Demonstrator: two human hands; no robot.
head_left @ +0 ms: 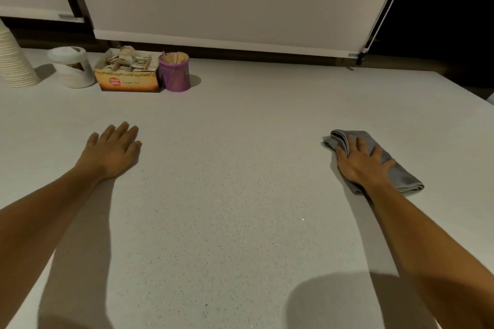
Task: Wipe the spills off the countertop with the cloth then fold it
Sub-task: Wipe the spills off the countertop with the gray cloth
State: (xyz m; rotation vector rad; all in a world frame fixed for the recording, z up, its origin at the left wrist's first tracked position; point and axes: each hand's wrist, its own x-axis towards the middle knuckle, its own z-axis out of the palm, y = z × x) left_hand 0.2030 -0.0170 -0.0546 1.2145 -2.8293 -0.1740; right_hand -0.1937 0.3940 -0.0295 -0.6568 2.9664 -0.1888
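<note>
A grey cloth (pixel 401 176), bunched into a rough folded pad, lies on the pale speckled countertop (pixel 240 181) at the right. My right hand (pixel 363 165) presses flat on top of the cloth, fingers spread over it. My left hand (pixel 113 151) rests palm down on the bare countertop at the left, fingers together and holding nothing. I cannot make out any spill on the surface.
At the back left stand a stack of paper cups (pixel 13 61), a white lidded jar (pixel 72 67), a cardboard box of sachets (pixel 128 73) and a purple mesh cup of wooden sticks (pixel 175 72). A roller blind (pixel 227 0) hangs behind; the counter's right edge (pixel 475 93) runs diagonally.
</note>
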